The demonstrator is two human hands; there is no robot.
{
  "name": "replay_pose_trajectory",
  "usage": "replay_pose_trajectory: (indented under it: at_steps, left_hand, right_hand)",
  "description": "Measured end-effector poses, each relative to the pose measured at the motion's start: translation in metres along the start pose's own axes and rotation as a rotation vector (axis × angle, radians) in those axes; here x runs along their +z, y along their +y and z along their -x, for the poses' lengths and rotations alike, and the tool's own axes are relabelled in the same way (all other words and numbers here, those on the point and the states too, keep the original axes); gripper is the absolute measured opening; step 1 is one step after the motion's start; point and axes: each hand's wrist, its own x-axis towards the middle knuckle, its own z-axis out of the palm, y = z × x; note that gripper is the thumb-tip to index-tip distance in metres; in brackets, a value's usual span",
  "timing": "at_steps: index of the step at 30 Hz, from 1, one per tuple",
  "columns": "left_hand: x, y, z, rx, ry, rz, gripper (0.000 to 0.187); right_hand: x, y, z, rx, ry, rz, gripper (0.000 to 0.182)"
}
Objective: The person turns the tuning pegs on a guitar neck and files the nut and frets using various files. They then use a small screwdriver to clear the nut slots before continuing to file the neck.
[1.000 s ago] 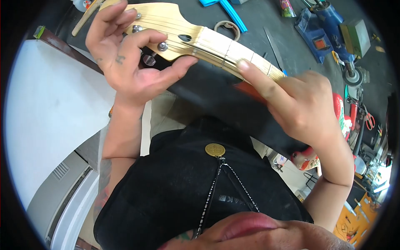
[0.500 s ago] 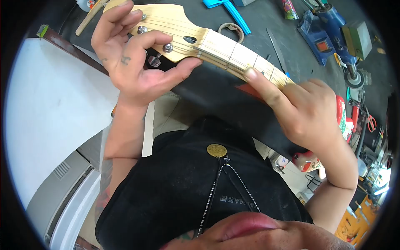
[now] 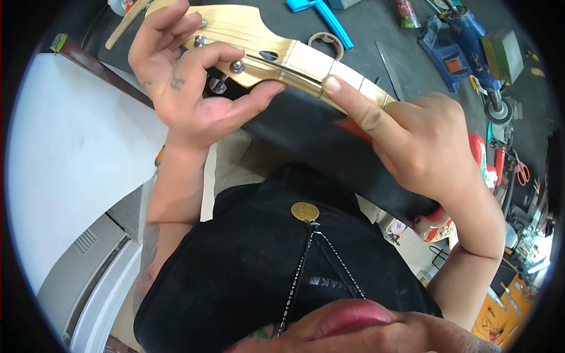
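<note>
A pale wooden guitar neck (image 3: 347,75) slants across the top of the view, its headstock (image 3: 238,23) at the upper left. My left hand (image 3: 185,82) holds the headstock, with the index finger curled near the metal tuning posts and the thumb against the lower edge. On the strings near the nut rests the outstretched index finger of my right hand (image 3: 421,138), the other fingers bent around the neck and partly hidden. A metal tuning peg (image 3: 218,86) shows between my left thumb and index finger. My right hand and arm hide part of the guitar.
A dark worktop (image 3: 376,29) lies beyond the neck, with a tape roll (image 3: 327,42), a bright blue tool (image 3: 334,26), a thin metal blade (image 3: 388,67) and a blue vise-like tool (image 3: 450,56). Red scissors (image 3: 523,173) are at the right, a white panel (image 3: 76,153) at the left.
My right hand has slid left along the neck, its index fingertip now closer to the nut and headstock. My left hand has hardly moved.
</note>
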Motion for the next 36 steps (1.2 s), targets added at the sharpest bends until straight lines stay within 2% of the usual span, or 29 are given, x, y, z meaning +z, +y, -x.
replay_pose_trajectory:
  at_steps: [3,6,11,13,15,19,24,25,28,32,36]
  left_hand:
    - [0.0,-0.002,0.002,0.019,0.0,-0.02,0.059]
    - [0.0,0.002,-0.003,0.026,0.004,-0.054,0.06]
    - [-0.005,0.001,-0.005,0.021,-0.022,-0.034,0.061]
    - [-0.006,0.001,-0.007,0.021,-0.037,-0.032,0.061]
    - [-0.007,0.001,-0.007,0.019,-0.049,-0.022,0.061]
    - [-0.006,0.0,-0.008,0.024,-0.065,0.004,0.061]
    - [-0.006,-0.002,-0.005,0.059,-0.064,0.018,0.059]
    - [-0.006,-0.003,-0.004,0.069,-0.07,0.014,0.059]
    - [-0.004,-0.004,0.0,0.124,-0.024,0.033,0.054]
    - [-0.002,0.013,-0.006,0.232,-0.162,-0.083,0.051]
    - [0.005,0.019,-0.002,0.215,-0.133,-0.103,0.049]
  right_hand:
    - [0.009,0.009,0.002,-0.028,-0.018,-0.086,0.063]
    - [0.021,0.027,0.031,-0.006,0.172,-0.34,0.058]
    - [-0.003,-0.027,0.1,0.571,0.172,-0.524,0.06]
    - [-0.002,-0.057,0.119,0.717,0.173,-0.625,0.061]
    - [0.01,-0.082,0.124,0.718,0.196,-0.748,0.06]
    - [0.038,-0.103,0.126,0.709,0.258,-0.828,0.035]
    - [0.082,-0.101,0.12,0.711,0.353,-0.813,0.032]
    - [0.082,-0.1,0.114,0.676,0.422,-0.88,0.032]
    - [0.084,-0.101,0.114,0.735,0.431,-0.915,0.033]
    - [0.09,-0.098,0.11,0.687,0.467,-0.816,0.033]
    - [0.09,-0.1,0.106,0.726,0.498,-0.84,0.034]
